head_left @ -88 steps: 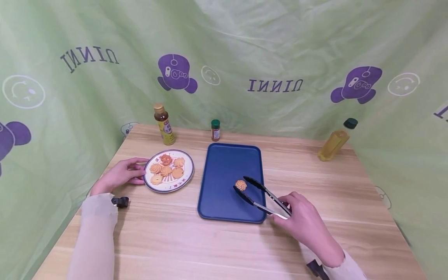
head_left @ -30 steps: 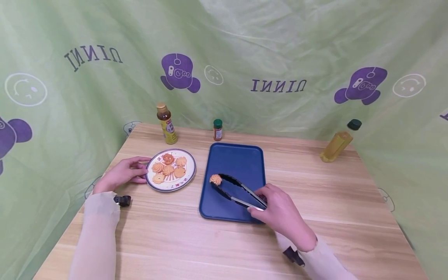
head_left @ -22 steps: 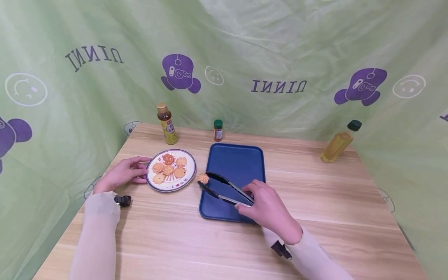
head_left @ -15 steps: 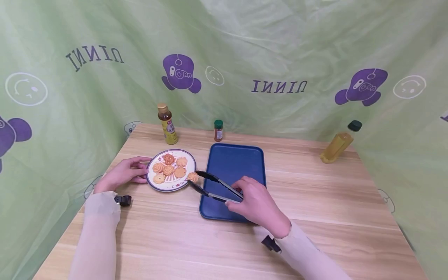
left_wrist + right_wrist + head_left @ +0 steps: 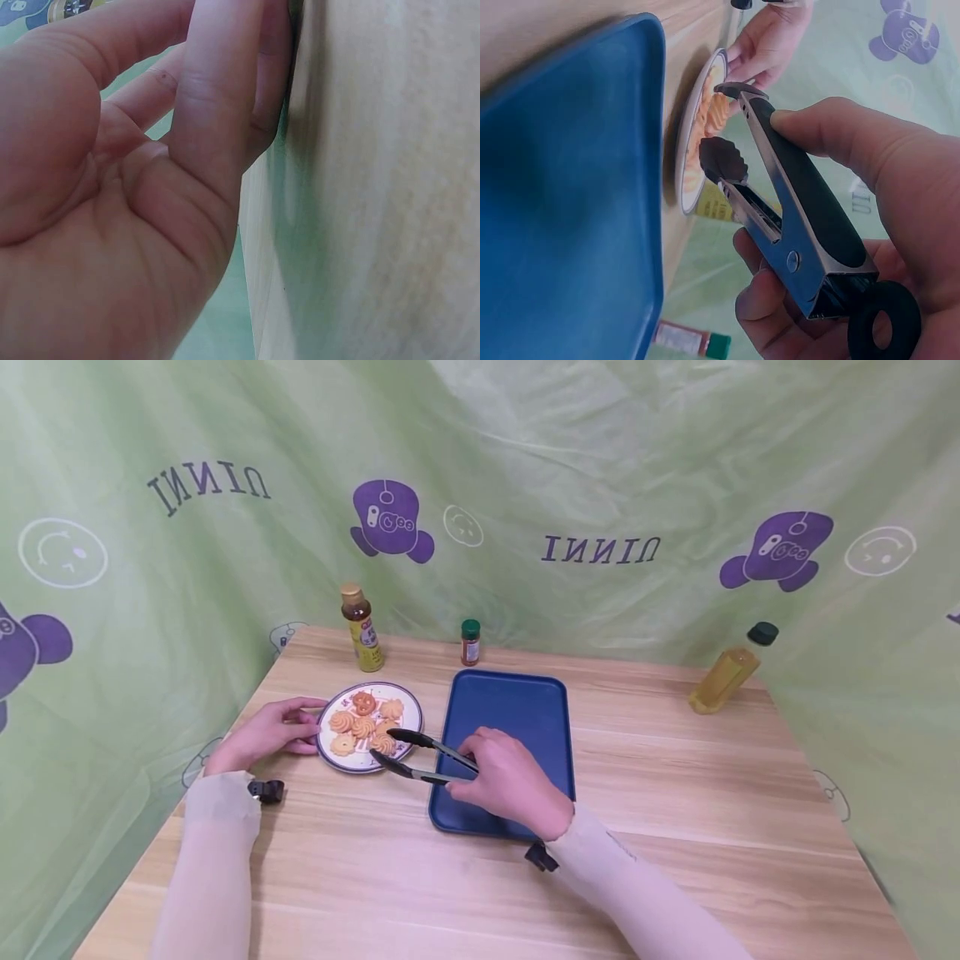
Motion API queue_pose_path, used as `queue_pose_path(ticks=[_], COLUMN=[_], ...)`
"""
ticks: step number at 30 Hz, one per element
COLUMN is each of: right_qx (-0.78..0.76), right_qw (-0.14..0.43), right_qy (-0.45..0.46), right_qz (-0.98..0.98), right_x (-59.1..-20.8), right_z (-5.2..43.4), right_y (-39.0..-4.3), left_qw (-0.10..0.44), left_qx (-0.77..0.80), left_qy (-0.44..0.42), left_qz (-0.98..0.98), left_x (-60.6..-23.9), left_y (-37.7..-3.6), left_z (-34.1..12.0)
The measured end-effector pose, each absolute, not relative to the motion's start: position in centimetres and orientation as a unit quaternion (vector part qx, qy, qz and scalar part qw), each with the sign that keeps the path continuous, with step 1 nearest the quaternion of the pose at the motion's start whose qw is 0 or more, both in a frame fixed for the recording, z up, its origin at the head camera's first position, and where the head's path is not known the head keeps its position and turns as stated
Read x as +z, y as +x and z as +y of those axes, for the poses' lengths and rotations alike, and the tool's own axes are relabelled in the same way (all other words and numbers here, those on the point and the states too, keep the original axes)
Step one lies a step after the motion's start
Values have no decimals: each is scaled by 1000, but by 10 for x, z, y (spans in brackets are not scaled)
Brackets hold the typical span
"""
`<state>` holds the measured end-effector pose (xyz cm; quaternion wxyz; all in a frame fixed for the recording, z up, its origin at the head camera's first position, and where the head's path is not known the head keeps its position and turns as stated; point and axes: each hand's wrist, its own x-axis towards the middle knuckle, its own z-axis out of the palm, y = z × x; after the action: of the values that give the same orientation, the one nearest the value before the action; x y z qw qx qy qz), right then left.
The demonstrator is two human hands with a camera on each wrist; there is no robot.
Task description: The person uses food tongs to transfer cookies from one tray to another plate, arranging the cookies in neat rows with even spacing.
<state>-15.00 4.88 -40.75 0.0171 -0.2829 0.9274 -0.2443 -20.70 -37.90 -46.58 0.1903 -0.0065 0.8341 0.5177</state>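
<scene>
Over the right side of the white plate (image 5: 411,710), a swirled cookie (image 5: 382,744) sits at the tips of black-and-metal tongs (image 5: 412,737). My right hand (image 5: 506,781) grips the tongs, thumb on one arm and fingers on the other, as the right wrist view shows. Several more cookies (image 5: 342,721) lie on the plate; the tongs partly cover one. My left hand (image 5: 273,735) holds the plate's left rim. Its fingers (image 5: 217,90) are curled close to the tabletop in the left wrist view, where the plate itself is mostly hidden.
The blue tray (image 5: 510,710) lies right of the plate, under my right hand. Toward the back stand a yellow-labelled bottle (image 5: 365,635), a small green-capped jar (image 5: 470,643) and, far right, an oil bottle (image 5: 723,678). A green curtain (image 5: 480,443) hangs behind the wooden table (image 5: 637,768).
My right hand has moved left with the tongs, carrying the swirled cookie from the blue tray to over the plate. My left hand stays at the plate's rim.
</scene>
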Motion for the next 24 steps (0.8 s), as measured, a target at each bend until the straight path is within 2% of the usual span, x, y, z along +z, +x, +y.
queue_pose_path(ticks=[9,24], right_qx=[-223,-202], right_qw=[21,29], right_qy=[-314,-323], right_qz=[923,924], right_x=[-402,-399], right_z=[29,22], right_y=[-158,-163], left_qw=[186,187], left_qx=[519,514], left_qy=[3,-5], left_qz=[835,837], left_x=[-467,-467], left_y=[-207,-208], left_z=[-381,-379])
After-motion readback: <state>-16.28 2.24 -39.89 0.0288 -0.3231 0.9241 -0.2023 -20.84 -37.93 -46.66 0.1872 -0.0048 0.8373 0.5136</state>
